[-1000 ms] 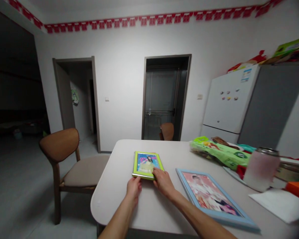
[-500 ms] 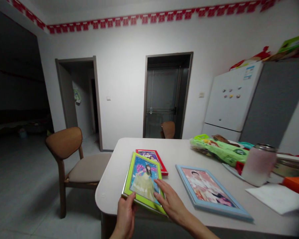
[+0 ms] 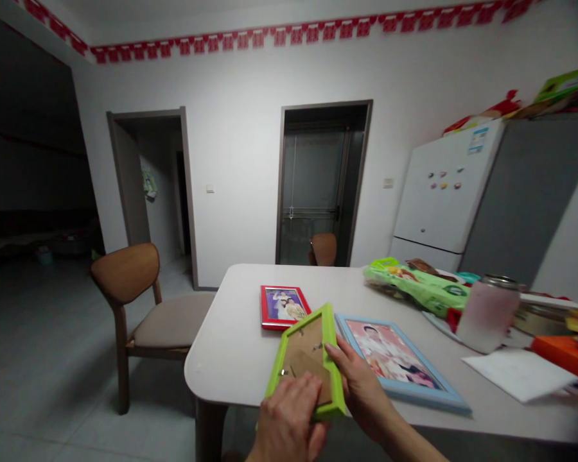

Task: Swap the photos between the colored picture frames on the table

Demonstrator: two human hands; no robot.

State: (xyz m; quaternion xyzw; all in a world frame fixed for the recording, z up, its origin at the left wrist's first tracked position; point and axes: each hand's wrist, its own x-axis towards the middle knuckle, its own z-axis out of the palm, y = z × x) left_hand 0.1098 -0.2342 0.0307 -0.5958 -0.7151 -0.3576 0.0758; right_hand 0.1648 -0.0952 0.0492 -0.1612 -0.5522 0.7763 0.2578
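Observation:
I hold a green picture frame (image 3: 302,359) over the near edge of the white table (image 3: 231,346), turned so its brown cardboard back faces me. My left hand (image 3: 289,423) grips its lower edge, fingers closed over the backing. My right hand (image 3: 361,388) clasps its right side. A red picture frame (image 3: 284,307) lies flat on the table just beyond. A larger blue picture frame (image 3: 397,359) lies flat to the right, next to my right hand.
A wooden chair (image 3: 139,308) stands left of the table. On the right side sit a green snack bag (image 3: 419,289), a pink jar with a metal lid (image 3: 486,314), a white paper (image 3: 520,373) and an orange box (image 3: 566,353). A white fridge (image 3: 443,192) stands behind.
The green frame lay on top of the red one; I lifted it toward me and flipped it so its back shows. The red frame is now uncovered.

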